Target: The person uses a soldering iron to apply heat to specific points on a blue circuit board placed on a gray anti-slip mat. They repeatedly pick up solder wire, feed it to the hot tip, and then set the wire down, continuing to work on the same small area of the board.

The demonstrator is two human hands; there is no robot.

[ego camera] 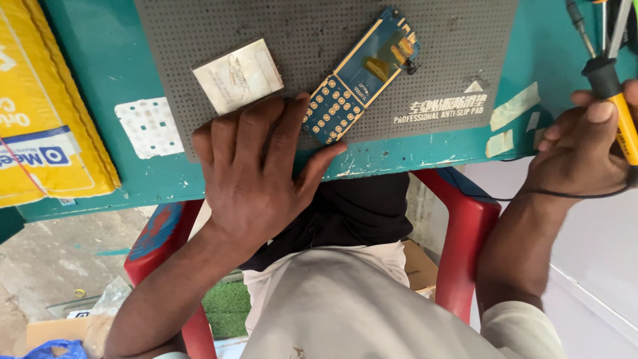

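Note:
A blue phone circuit board (pixel 362 76) with gold keypad contacts lies slantwise on a grey perforated anti-slip mat (pixel 319 30). My left hand (pixel 256 169) rests flat on the mat's near edge, fingertips touching the board's lower end. My right hand (pixel 581 143) is off the table's right end, gripping a soldering iron (pixel 615 100) with a yellow handle and black collar; its tip points away from me. A black cord runs under that wrist.
The mat sits on a teal table (pixel 100 66). A pale rectangular metal piece (pixel 238 74) lies on the mat left of the board. A yellow padded envelope (pixel 43 106) lies at far left. Tape scraps (pixel 515 106) stick near the right. Red chair arms (pixel 468 229) flank my lap.

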